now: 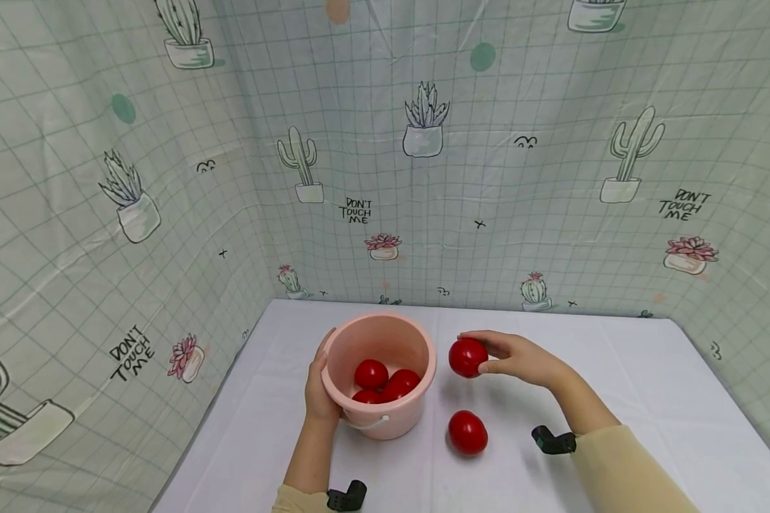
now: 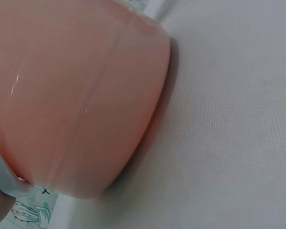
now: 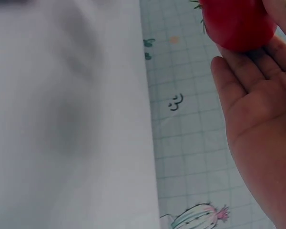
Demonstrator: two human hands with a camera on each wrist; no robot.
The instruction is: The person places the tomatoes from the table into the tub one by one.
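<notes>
A pink bucket [image 1: 411, 413] stands on the table with three red tomatoes [image 1: 371, 374] visible inside. My left hand [image 1: 321, 388] holds the bucket's left side, just under the rim. In the left wrist view the bucket's wall [image 2: 86, 95] fills much of the frame, its base at the tabletop. To the right of the bucket, my right hand [image 1: 520, 358] grips another tomato [image 1: 468, 357] between thumb and fingers, raised above the table. That tomato [image 3: 238, 24] also shows at the top of the right wrist view. One more tomato [image 1: 468, 433] lies on the table, nearer to me.
A white cloth covers the table [image 1: 616, 385]. Behind it and at both sides hangs a gridded curtain [image 1: 462, 185] printed with cacti. The bucket's white handle [image 1: 375, 423] hangs down at its front. Both wrists carry small black devices [image 1: 554, 440].
</notes>
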